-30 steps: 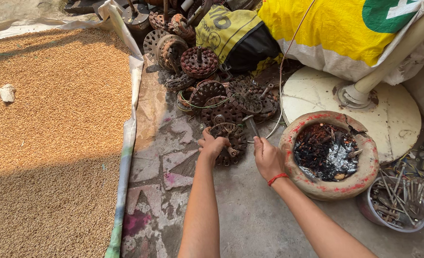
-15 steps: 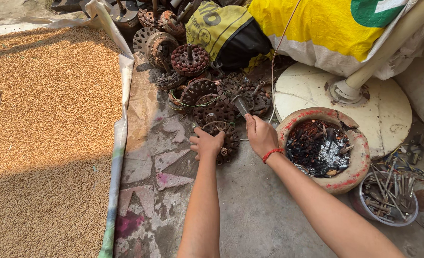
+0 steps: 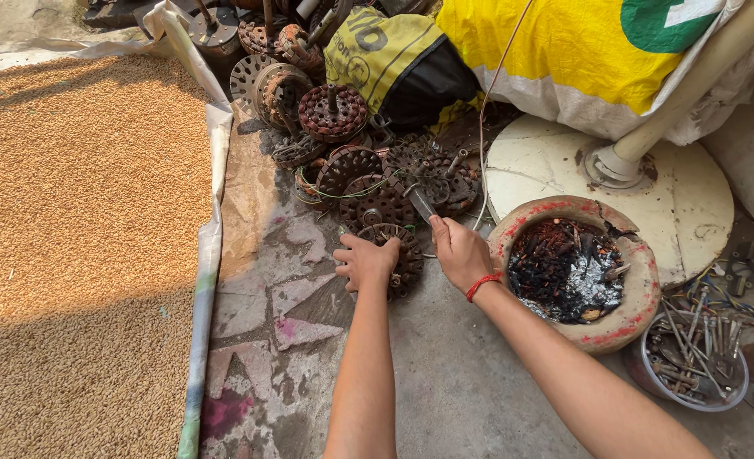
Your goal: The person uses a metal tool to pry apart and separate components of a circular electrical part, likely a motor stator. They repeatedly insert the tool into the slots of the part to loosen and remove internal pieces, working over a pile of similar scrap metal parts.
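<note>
Left hand (image 3: 367,262) pressed flat, fingers together, on rusty slotted motor core (image 3: 398,255); right hand (image 3: 460,252) clamped around metal tool (image 3: 421,204).

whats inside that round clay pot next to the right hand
The clay pot beside the right hand holds charred black pieces and grey ash. Whatever lies beneath that heap, and the pot's floor, is covered.
</note>
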